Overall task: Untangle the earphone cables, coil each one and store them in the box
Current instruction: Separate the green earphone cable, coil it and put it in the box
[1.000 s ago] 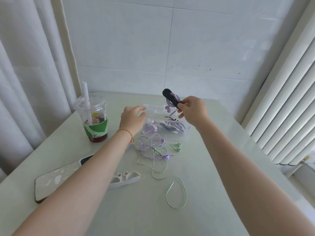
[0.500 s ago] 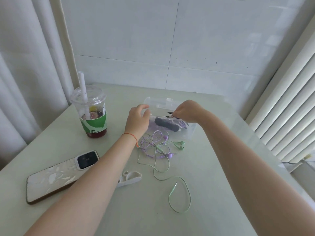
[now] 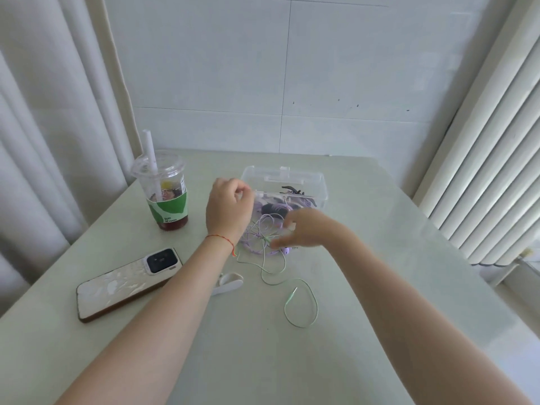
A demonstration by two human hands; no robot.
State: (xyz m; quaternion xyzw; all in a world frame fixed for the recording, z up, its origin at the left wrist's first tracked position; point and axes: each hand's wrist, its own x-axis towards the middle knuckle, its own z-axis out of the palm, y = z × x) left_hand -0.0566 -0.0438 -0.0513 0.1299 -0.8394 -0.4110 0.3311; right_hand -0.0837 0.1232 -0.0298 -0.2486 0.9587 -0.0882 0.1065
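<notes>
A tangle of purple and green earphone cables (image 3: 261,232) lies on the table just in front of a clear plastic box (image 3: 319,179). One green cable (image 3: 312,293) trails toward me in a loop that ends in a plug (image 3: 292,295). A purple earbud (image 3: 287,251) sits at the tangle's near edge. My left hand (image 3: 228,210) pinches the box's near left rim. My right hand (image 3: 305,229), blurred by motion, hovers over the tangle's right side with fingers spread. Inside the box lie a black hair clip (image 3: 292,189) and a dark oval item (image 3: 271,207).
An iced drink cup with a straw (image 3: 165,197) stands to the left of the box. A phone (image 3: 125,285) lies face down at the near left, with a white cable holder (image 3: 231,283) next to it. Curtains hang at the left and blinds at the right.
My right hand lowered the black clip into the box, let it go, and came back toward me over the tangle. My left hand stayed at the box's corner.
</notes>
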